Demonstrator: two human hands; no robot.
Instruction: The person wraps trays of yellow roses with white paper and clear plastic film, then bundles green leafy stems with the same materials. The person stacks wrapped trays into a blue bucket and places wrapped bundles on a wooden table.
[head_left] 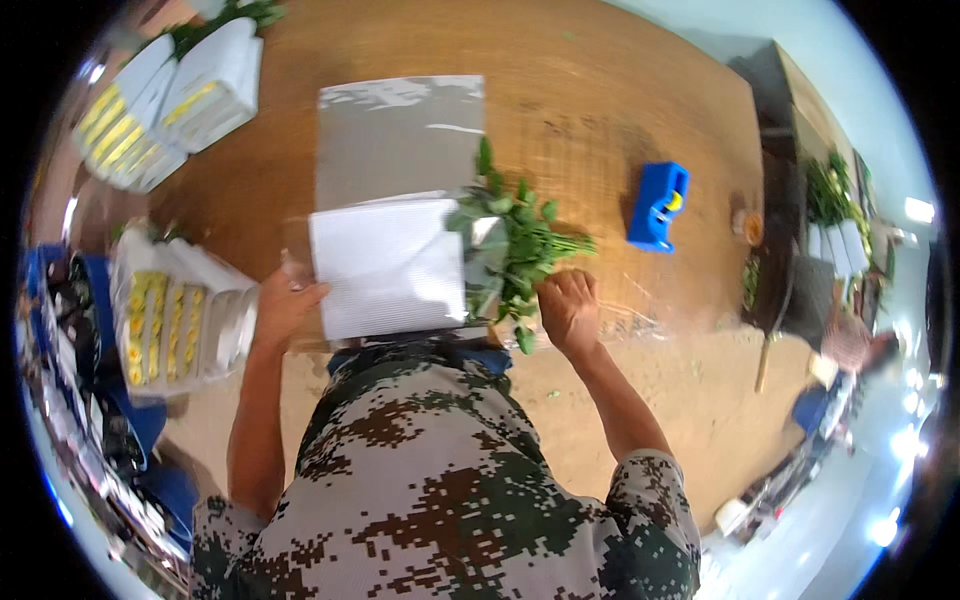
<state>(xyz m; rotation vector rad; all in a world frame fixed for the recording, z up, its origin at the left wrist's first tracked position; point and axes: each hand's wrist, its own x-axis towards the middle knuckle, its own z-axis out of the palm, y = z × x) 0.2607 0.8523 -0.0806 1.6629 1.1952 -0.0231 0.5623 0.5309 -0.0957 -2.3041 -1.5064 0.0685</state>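
A bunch of flowers lies on the wooden table in front of me, its leafy green stems (530, 240) pointing right. White ridged wrapping sheet (385, 270) covers its left part, so the blooms are hidden. Just left of the wrap's edge is my left hand (282, 305), thumb stretched toward the sheet and apart from the fingers; a pale patch shows at its fingertips, blurred. My right hand (570, 310) is closed in a fist just below the stem ends. What its curled fingers hold, if anything, is hidden.
A grey sheet (400, 140) lies beyond the wrap. To the right stands a blue tape dispenser (655, 207) with yellow in it. Wrapped bundles of yellow flowers (165, 325) stand at the left, with more wrapped bundles (205, 85) at the far left. Greenery (835, 195) sits at the far right.
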